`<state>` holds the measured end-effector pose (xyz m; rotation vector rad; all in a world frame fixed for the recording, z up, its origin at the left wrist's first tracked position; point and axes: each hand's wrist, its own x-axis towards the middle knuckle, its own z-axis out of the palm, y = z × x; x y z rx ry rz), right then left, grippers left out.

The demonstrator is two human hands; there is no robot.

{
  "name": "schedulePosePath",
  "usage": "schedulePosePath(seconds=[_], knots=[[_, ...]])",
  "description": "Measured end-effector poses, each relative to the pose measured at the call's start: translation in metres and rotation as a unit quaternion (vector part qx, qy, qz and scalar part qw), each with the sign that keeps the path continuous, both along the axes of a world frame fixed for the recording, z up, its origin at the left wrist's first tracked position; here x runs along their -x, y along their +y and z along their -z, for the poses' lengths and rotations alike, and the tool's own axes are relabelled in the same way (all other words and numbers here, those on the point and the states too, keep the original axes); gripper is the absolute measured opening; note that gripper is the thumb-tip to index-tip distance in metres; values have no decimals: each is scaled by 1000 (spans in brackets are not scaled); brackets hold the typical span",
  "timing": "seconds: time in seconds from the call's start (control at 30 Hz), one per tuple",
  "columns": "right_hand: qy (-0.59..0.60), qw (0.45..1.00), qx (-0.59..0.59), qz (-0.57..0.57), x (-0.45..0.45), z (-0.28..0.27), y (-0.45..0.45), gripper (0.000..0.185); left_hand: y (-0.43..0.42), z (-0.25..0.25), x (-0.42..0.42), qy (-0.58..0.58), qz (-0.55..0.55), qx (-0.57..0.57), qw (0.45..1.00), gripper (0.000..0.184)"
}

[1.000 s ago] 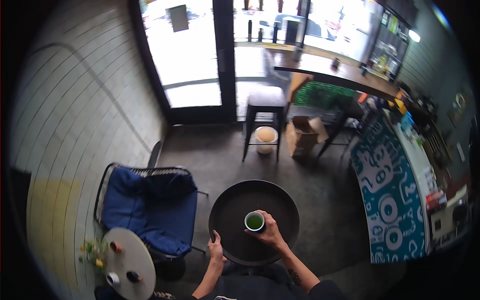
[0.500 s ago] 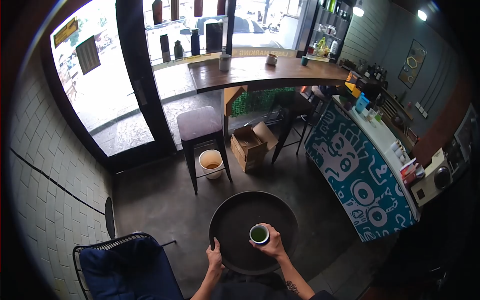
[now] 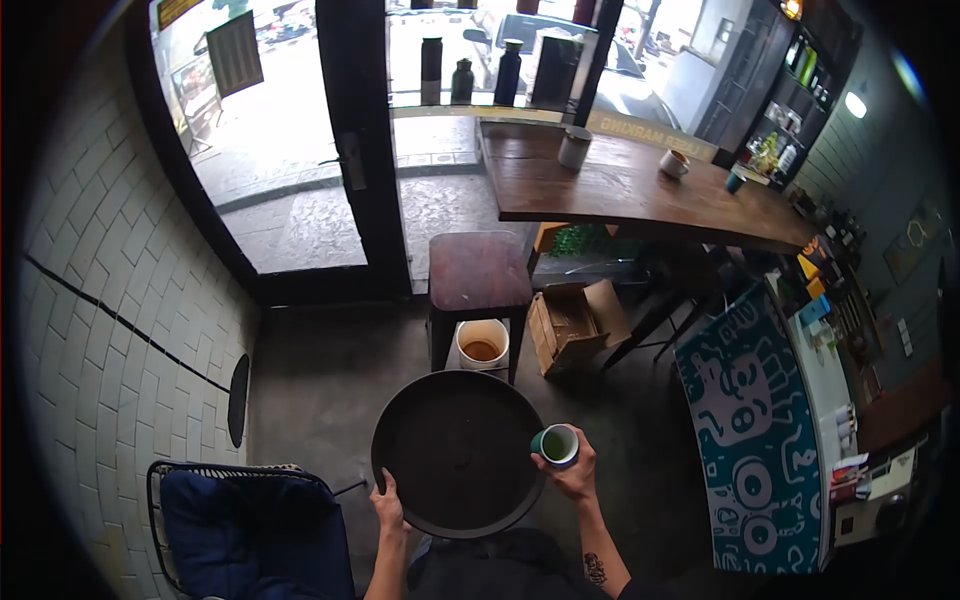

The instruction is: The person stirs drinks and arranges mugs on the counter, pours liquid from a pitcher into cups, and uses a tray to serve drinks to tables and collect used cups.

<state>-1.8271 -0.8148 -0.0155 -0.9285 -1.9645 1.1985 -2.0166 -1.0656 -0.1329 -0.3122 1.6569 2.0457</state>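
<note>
A round dark tray (image 3: 455, 450) is held level in front of my body. My left hand (image 3: 389, 503) grips its left rim, thumb on top and the other fingers hidden beneath. Beyond the tray's right edge, my right hand (image 3: 574, 470) is wrapped round a small cup (image 3: 556, 446) with green liquid inside. The cup is tilted a little to the left. Nothing stands on the tray.
Ahead are a stool (image 3: 480, 270), a white bucket (image 3: 483, 345), an open cardboard box (image 3: 575, 325) and a wooden bar table (image 3: 630, 190) bearing cups. A blue-cushioned chair (image 3: 255, 535) stands lower left; a patterned counter (image 3: 755, 440) is right.
My right hand has carried the cup from above the tray to beyond its right edge. The tray has shifted left in view, and the stool and bar table appear nearer.
</note>
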Motion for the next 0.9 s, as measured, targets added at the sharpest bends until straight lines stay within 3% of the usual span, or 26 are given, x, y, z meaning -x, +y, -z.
schedulePosePath(seconds=[0.13,0.2,0.3,0.33,0.37,0.43,0.47,0.63,0.7,0.77,0.83,0.9], knots=[[-23,999,24,-20,44,32,71,54,11,-8,22,-27,-103,119,987,48],[-19,998,52,-36,61,56,96,50,21,0,31,-29,-142,80,986,53],[-43,989,105,-91,83,107,145,49,38,6,38,-40,-214,125,968,54],[-54,986,109,-110,91,121,159,49,41,6,38,-43,-200,102,973,66],[-61,983,118,-126,103,139,173,49,45,9,40,-49,-216,111,969,66],[-113,974,122,-155,116,175,192,49,51,17,33,-33,-224,132,965,64],[-133,965,149,-171,123,191,199,48,61,8,30,-53,-264,139,953,52],[-256,940,145,-173,163,293,215,51,74,38,3,-82,-256,150,951,61],[-275,932,197,-133,187,325,214,53,95,37,-7,-114,-290,210,927,44],[-304,917,178,-187,214,370,229,55,94,64,-22,-139,-282,194,929,44],[-211,932,231,-184,239,412,236,55,95,86,-40,-165,-256,208,930,41],[-203,939,245,-130,267,461,244,56,92,110,-52,-180,-253,216,926,38]])
